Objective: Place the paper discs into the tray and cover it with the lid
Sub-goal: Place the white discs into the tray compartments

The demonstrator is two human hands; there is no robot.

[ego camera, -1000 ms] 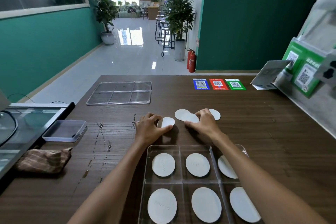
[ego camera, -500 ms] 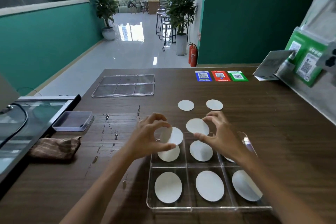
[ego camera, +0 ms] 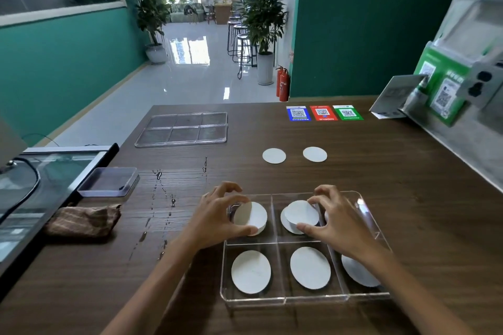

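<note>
Over the clear tray (ego camera: 304, 300) on the worktop (ego camera: 408, 198), the left hand (ego camera: 215, 215) and right hand (ego camera: 334, 223) each pinch a paper disc, left disc (ego camera: 251, 216), right disc (ego camera: 303, 212), in a closed grip

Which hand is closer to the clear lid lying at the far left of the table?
Left. The left hand is below the lid; the right hand is farther right.

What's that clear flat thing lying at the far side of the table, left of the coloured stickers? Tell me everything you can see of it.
It is the lid, a flat rectangular sheet that looks like clear plastic, with a raised rim and rounded corners. Moulded lines split it into six panels, three across and two deep, matching the tray nearer the person. It lies flat on the brown wooden table near the far edge, apart from everything else. Neither hand touches it, and nothing rests on it.
</note>
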